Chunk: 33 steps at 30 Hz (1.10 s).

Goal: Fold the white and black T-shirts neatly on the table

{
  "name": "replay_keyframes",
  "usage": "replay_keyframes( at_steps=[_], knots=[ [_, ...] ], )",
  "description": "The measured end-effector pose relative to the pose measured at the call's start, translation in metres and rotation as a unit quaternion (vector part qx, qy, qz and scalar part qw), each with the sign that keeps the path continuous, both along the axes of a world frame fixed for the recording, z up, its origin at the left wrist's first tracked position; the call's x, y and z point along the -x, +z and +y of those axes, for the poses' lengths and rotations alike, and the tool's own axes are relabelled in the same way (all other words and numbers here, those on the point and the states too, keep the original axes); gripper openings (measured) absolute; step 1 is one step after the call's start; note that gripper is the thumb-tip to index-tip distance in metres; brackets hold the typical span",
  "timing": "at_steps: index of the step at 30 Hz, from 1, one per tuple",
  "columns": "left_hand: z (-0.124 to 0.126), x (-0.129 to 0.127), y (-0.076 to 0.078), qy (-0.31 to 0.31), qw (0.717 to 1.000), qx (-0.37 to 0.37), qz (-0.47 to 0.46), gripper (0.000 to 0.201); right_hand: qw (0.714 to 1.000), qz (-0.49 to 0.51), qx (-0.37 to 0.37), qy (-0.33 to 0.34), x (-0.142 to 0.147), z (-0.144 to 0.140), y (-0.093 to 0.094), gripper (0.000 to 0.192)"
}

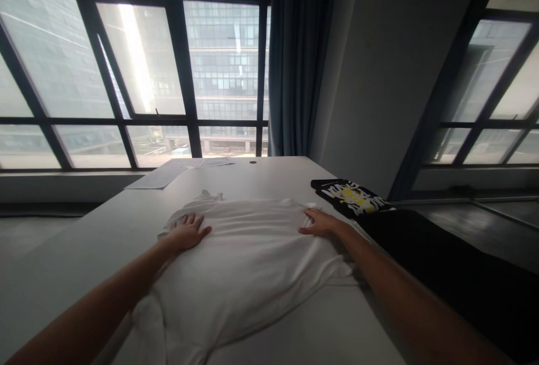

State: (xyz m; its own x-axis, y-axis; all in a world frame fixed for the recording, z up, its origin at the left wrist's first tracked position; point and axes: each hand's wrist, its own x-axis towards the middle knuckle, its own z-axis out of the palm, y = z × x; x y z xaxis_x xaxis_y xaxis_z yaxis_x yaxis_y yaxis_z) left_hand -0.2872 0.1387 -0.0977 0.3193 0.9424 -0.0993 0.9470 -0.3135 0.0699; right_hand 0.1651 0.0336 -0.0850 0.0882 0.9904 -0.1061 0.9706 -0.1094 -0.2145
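A white cloth garment, its kind not plain from here, lies spread and wrinkled on the white table. Horizontal creases run across its far part, and its near edge slants in loose folds. On the garment's left side my left hand rests flat, fingers spread. My right hand touches the garment's right edge, thumb apart from the fingers; the fingertips are partly hidden at the cloth, and no grip on it is visible.
Sheets of paper lie at the table's far left. A folded black garment with white and yellow print and more black cloth lie along the right side. Behind the table stand windows, a blue curtain and a grey pillar.
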Motion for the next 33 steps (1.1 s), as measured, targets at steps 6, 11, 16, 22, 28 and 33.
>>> replay_keyframes(
  at_steps=[6, 11, 16, 22, 28, 33],
  knots=[
    [0.041, 0.014, 0.006, -0.017, 1.0, -0.001, -0.008, 0.092, 0.994, -0.05, 0.049, -0.082, -0.017, 0.019, 0.01, 0.12],
    [0.068, 0.012, 0.004, -0.039, 0.999, -0.024, -0.017, 0.077, 0.988, -0.068, 0.025, -0.135, -0.019, 0.039, 0.002, 0.088],
    [0.06, 0.004, 0.013, -0.026, 0.983, -0.181, 0.007, 0.053, 0.985, -0.081, -0.057, -0.14, 0.002, 0.041, -0.005, 0.063],
    [-0.009, 0.011, 0.033, -0.059, 0.985, -0.156, -0.035, 0.048, 0.993, -0.056, -0.109, -0.007, 0.034, -0.011, 0.016, 0.043],
    [-0.07, 0.048, 0.022, -0.095, 0.995, -0.037, -0.021, 0.065, 0.998, -0.056, -0.014, 0.025, 0.038, -0.07, 0.028, 0.04],
    [-0.088, 0.086, 0.01, -0.115, 0.992, -0.028, -0.045, 0.078, 0.996, -0.09, -0.024, 0.013, 0.032, -0.103, 0.03, 0.031]
  ],
)
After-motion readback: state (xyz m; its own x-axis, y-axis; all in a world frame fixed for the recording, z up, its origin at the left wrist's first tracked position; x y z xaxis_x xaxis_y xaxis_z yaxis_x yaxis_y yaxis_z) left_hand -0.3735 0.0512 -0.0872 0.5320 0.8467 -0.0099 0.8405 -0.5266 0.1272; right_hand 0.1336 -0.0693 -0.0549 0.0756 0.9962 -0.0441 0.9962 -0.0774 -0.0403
